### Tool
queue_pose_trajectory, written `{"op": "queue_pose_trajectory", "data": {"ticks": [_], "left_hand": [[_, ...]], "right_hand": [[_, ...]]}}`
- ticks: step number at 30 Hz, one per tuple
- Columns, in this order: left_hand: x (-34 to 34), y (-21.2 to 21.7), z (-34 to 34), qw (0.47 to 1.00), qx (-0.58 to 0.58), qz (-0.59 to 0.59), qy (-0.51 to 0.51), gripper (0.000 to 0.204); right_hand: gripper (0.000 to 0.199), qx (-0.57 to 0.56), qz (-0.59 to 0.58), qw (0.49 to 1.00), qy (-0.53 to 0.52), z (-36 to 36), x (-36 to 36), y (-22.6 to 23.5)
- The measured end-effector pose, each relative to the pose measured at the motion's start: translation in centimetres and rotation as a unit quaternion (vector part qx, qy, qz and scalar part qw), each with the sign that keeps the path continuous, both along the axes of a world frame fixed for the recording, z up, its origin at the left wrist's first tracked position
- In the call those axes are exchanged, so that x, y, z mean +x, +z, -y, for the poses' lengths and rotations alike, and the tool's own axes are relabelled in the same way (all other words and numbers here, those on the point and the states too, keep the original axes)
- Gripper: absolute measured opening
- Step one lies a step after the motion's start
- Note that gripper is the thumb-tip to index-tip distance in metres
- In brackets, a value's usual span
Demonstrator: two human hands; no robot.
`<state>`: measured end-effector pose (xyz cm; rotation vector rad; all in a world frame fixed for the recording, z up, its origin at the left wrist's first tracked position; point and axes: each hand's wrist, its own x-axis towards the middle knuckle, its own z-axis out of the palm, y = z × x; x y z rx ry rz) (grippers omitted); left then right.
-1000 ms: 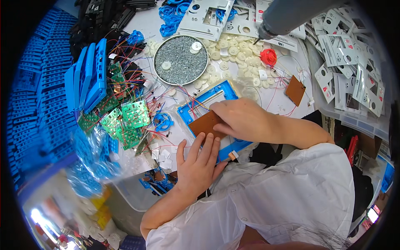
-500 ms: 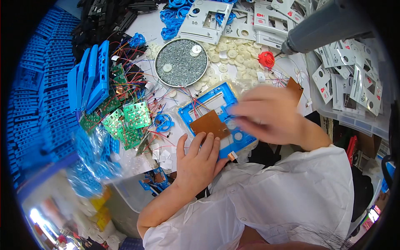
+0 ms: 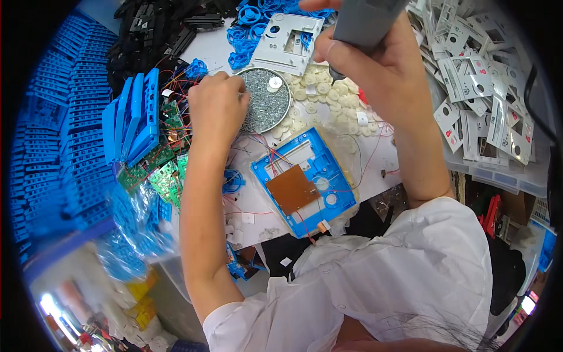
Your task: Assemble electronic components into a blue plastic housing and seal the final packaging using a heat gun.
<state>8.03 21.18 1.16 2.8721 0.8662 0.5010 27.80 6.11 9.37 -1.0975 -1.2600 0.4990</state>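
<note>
Crowding the bench [image 3: 381, 170] on all sides, parts leave little room around the blue frame [image 3: 305, 182] lying centre. Left hand [image 3: 218, 108] pinches closed at the screw dish [image 3: 265, 101]; right hand [image 3: 375, 64] grips a grey driver [image 3: 366, 20] just above the white discs [image 3: 316, 94].

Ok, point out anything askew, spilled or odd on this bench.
The blue frame with its brown board lies tilted, hanging over the table edge. White discs lie loose beside the screw dish. Nothing looks damaged.

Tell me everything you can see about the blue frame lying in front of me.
The blue frame is a flat, rectangular plastic piece lying tilted on the white table. It has a window cutout and round holes. A brown board sits on its middle, with thin red wires running off it. Neither hand touches it.
</note>
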Motion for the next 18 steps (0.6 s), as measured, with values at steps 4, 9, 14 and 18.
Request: {"op": "queue_pose_trajectory", "data": {"ticks": [4,9,14,18], "left_hand": [[1.4,-2.1,-0.7,0.991,-0.003,-0.131,-0.015,0.009],[1.6,-2.7,-0.5,0.996,-0.023,-0.088,-0.025,0.007],[1.5,-3.2,-0.6,0.996,0.017,-0.069,-0.050,0.010],[1.8,-3.2,-1.4,0.997,0.069,-0.042,0.000,0.021]], "right_hand": [[0.070,-0.040,-0.089,0.995,0.021,0.1,0.6,0.2],[0.067,0.001,-0.108,0.993,0.056,0.4,1.0,-1.4],[0.055,-0.013,-0.037,0.998,0.045,0.3,1.1,-1.6],[0.054,-0.022,-0.028,0.998,0.043,0.4,0.2,-1.0]]}}
